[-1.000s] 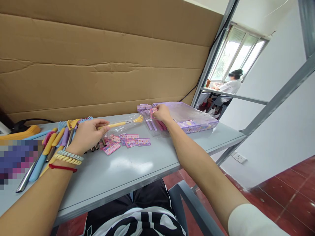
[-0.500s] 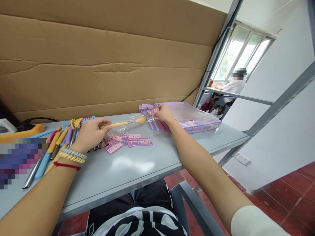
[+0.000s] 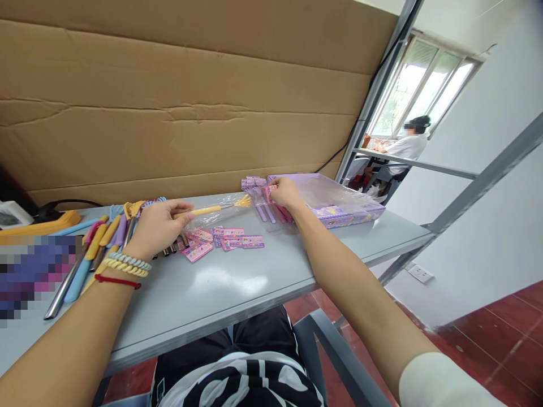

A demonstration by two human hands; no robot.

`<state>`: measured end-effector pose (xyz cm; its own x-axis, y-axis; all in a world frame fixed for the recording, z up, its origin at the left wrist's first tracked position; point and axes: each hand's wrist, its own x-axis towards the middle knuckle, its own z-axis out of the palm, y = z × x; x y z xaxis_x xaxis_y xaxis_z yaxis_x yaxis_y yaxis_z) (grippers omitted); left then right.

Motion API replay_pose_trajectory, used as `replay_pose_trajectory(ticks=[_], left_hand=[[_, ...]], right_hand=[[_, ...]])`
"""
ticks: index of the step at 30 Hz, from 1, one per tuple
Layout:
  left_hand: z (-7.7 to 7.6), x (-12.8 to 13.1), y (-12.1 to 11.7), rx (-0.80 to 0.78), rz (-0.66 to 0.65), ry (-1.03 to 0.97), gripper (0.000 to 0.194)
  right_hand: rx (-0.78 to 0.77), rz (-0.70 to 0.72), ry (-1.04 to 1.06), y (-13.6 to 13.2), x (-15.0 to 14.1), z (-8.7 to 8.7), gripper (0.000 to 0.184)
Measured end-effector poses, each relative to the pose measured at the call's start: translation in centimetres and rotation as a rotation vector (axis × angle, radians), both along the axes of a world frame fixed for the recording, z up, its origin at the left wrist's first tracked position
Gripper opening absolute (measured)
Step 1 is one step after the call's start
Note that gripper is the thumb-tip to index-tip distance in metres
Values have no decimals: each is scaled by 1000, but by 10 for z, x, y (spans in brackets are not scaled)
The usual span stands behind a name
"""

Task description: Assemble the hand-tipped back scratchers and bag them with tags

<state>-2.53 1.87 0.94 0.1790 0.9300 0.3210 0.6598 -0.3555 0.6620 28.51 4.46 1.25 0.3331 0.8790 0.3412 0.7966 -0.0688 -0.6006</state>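
Note:
My left hand (image 3: 163,226) is closed on the handle of a yellow back scratcher (image 3: 207,210), whose claw-shaped end points right. Clear plastic wrap (image 3: 220,202) lies around and behind its shaft. At the table's back, the fingers of my right hand (image 3: 285,193) pinch a small pink printed card (image 3: 270,192). Wrapped purple and pink handles (image 3: 266,212) lie just below that hand. Several more pink and purple cards (image 3: 232,237) are scattered between my hands. To the left, colourful-handled back scratchers (image 3: 99,240) lie in a pile, partly behind my left wrist.
A lilac box (image 3: 352,217) with clear plastic in it stands right of my right hand. A tall cardboard sheet (image 3: 190,141) backs the grey table (image 3: 237,282). A metal post (image 3: 384,85) rises at the right. Another person (image 3: 409,146) sits by the far window.
The view has shifted slightly. Both hands keep their grips and stay nearly in place; the right hand's fingers sit a little closer over the pink card.

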Motion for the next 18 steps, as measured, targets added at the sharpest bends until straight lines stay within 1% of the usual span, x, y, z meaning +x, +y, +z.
replay_pose_trajectory(ticks=[8, 11, 13, 18], left_hand=[[2, -1, -2, 54, 31, 43, 45], [3, -1, -2, 52, 71, 49, 42], [4, -1, -2, 37, 101, 49, 39], [6, -4, 0, 25, 122, 47, 36]], right_hand=[[10, -24, 44, -1, 1, 0, 31], [0, -39, 75, 0, 1, 1, 29], [-7, -26, 118, 0, 2, 1, 29], [5, 55, 241, 4, 4, -3, 30]])
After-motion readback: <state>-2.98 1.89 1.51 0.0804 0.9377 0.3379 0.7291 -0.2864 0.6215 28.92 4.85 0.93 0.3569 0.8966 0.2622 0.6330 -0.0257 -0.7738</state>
